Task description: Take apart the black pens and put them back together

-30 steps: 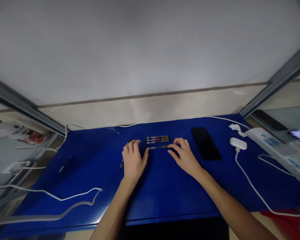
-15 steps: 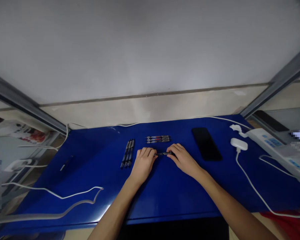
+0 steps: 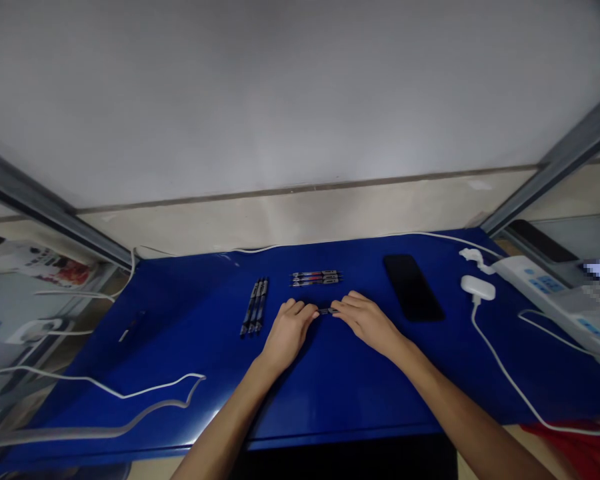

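One dark pen point(image 3: 325, 311) lies crosswise between my hands, low over the blue table point(image 3: 350, 387). My left hand point(image 3: 290, 333) pinches its left end, and my right hand point(image 3: 363, 318) pinches its right end; the fingers cover both ends. Just beyond my hands, three pens point(image 3: 315, 278) lie side by side, pointing left to right. To the left of my left hand, three more dark pens point(image 3: 255, 307) rest in a row, pointing away from me.
A black phone point(image 3: 413, 288) lies right of my hands. Farther right are a white charger point(image 3: 478, 288) with its cable and a power strip point(image 3: 545, 287). At the left are a dark pen-like object point(image 3: 131, 327), white cables point(image 3: 125, 397) and a bottle point(image 3: 40, 260).
My hands have come slightly closer together on the pen, with the fingers shifted along it. Less of the pen shows between them. The two rows of pens have stayed put.
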`<state>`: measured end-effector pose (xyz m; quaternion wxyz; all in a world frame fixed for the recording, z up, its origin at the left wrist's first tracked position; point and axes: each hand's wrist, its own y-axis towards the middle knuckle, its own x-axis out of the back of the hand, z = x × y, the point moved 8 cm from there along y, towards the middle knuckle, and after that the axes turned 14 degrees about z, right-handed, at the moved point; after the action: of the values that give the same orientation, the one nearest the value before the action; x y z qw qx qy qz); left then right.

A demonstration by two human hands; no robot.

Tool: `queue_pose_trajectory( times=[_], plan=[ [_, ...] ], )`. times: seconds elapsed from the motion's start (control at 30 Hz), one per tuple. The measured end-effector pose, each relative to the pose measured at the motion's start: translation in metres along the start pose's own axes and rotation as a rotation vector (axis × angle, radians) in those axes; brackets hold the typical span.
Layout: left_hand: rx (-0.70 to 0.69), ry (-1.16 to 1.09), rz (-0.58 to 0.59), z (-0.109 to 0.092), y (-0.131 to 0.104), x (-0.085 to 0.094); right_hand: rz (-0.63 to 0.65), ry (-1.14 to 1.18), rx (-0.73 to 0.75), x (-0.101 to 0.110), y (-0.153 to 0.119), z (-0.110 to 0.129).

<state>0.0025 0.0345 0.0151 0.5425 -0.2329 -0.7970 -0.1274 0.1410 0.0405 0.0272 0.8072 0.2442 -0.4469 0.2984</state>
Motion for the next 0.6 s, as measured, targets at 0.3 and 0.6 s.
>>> queue_pose_trajectory(
  times=[0.3, 0.6],
  plan=[
    [-0.002, 0.022, -0.025, -0.003, 0.000, 0.002, -0.074, 0.321, -0.220, 0.007, -0.002, -0.017],
    [-0.011, 0.015, -0.020, 0.000, 0.001, 0.000, -0.074, 0.553, -0.256, 0.000, -0.003, -0.025]
  ],
)
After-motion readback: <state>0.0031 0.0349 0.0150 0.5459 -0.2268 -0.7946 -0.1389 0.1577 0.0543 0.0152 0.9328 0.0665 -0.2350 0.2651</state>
